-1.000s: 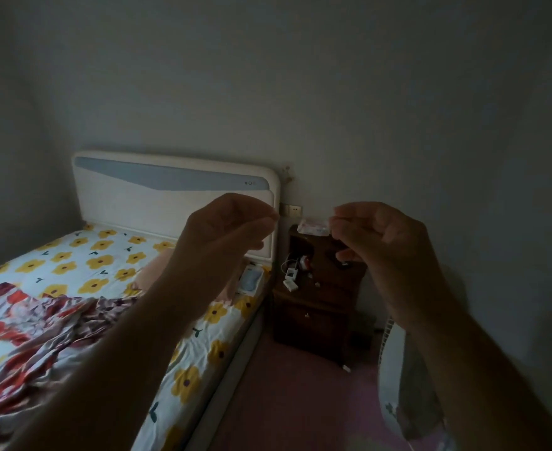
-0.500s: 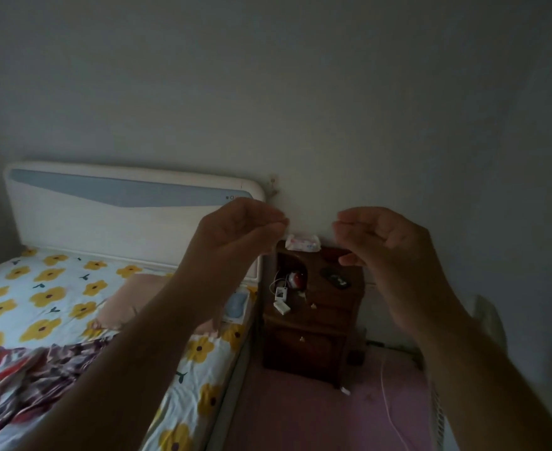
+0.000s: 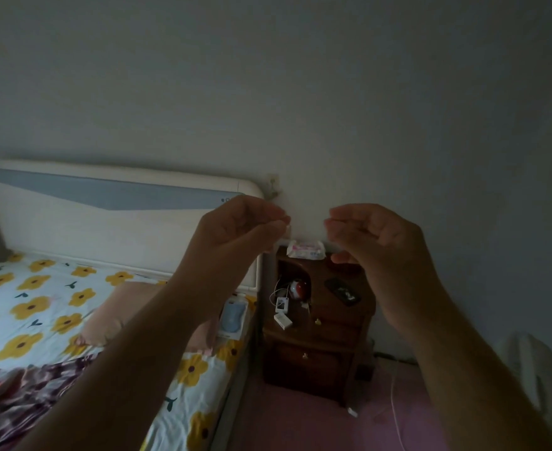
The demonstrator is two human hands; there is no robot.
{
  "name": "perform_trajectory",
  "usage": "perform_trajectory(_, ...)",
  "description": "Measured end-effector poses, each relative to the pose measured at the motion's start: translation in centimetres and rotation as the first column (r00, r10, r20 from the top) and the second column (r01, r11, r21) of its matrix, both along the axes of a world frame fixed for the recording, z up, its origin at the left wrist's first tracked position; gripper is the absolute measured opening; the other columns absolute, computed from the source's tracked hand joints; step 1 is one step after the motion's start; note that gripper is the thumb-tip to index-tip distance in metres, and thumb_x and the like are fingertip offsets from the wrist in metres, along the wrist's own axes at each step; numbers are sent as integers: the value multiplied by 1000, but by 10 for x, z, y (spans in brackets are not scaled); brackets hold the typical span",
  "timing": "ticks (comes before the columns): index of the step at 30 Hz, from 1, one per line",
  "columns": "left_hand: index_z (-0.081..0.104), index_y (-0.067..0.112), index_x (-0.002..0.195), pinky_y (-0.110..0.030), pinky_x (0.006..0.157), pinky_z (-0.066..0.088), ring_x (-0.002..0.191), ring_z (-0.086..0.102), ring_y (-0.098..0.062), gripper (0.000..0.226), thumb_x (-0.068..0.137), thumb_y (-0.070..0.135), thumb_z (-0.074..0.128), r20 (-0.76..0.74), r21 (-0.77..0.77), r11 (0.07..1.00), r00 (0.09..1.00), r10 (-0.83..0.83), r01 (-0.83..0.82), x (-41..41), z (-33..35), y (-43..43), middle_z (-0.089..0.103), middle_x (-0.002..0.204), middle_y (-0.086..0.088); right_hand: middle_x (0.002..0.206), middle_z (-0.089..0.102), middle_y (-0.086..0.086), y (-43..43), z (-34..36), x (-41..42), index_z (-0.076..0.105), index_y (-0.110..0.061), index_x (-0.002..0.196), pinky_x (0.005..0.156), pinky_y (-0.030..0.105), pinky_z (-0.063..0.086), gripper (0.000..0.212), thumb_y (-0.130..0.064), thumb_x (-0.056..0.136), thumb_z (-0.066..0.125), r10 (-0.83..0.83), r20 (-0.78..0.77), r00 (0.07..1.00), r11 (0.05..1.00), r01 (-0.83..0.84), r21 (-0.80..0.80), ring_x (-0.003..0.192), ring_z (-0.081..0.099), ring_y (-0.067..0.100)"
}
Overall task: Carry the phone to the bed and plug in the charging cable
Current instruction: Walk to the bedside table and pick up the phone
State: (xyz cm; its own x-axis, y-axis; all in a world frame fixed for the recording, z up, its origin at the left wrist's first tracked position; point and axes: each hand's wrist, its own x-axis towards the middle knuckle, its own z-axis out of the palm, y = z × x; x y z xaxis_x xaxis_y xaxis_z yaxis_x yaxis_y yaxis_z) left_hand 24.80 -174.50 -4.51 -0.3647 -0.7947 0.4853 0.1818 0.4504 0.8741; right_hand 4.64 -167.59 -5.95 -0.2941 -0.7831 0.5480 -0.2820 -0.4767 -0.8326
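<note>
My left hand (image 3: 235,236) is raised in front of the headboard, fingertips pinched against the thumb, with nothing visible in it. My right hand (image 3: 375,242) hangs level with it a little to the right, fingers curled over a separate thumb and empty. Between and below them stands a dark wooden nightstand (image 3: 317,353). A dark phone (image 3: 342,291) lies flat on its top, apart from both hands. A thin white cable (image 3: 276,288) and a small white adapter (image 3: 282,320) sit at the nightstand's left side. The bed (image 3: 40,307) with its yellow-flower sheet is at the left.
A white tissue pack (image 3: 305,250) lies at the back of the nightstand, with a red and white ball (image 3: 297,288) beside the cable. A pink pillow (image 3: 121,314) and a blue object (image 3: 232,317) rest on the bed. Another white cable (image 3: 395,405) trails over the pink floor.
The view has moved closer to the nightstand and turned slightly right. Both hands have stayed raised in the same empty, curled pose.
</note>
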Motion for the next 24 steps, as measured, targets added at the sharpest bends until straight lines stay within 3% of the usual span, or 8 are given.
perform_trajectory(7, 73, 13, 96, -50, 93, 58, 103, 72, -33, 16, 81, 17, 69, 15, 4, 1000, 1000, -8, 8, -57, 2, -57, 79, 103, -10, 95, 78, -5, -58, 1, -55, 74, -27, 103, 69, 24, 60, 18, -31, 86, 73, -19, 31, 999, 1000, 18, 6, 85, 75, 10)
perform_trajectory(15, 72, 11, 100, -34, 88, 60, 99, 74, -21, 17, 85, 16, 69, 17, 5, 999, 999, -43, 43, -90, -3, -117, 79, 100, -4, 96, 78, -5, -115, -3, -86, 75, -28, 102, 70, 25, 60, 14, -26, 89, 74, -17, 52, 998, 999, 15, 42, 89, 75, 10)
perform_trajectory(21, 74, 19, 96, -43, 90, 59, 99, 74, -24, 11, 86, 17, 70, 29, 10, 998, 997, -66, 66, -99, -13, -172, 80, 98, 0, 98, 78, -4, -167, -8, -89, 75, -29, 101, 69, 22, 60, 14, -28, 87, 75, -31, 53, 998, 998, 29, 49, 89, 75, 11)
perform_trajectory(24, 75, 27, 92, -38, 89, 60, 99, 75, -19, 11, 84, 21, 70, 32, 12, 997, 996, -82, 81, -98, -15, -203, 80, 98, 2, 97, 78, -4, -196, -10, -85, 75, -28, 102, 67, 22, 59, 16, -30, 86, 75, -58, 25, 998, 997, 57, 43, 88, 75, 11)
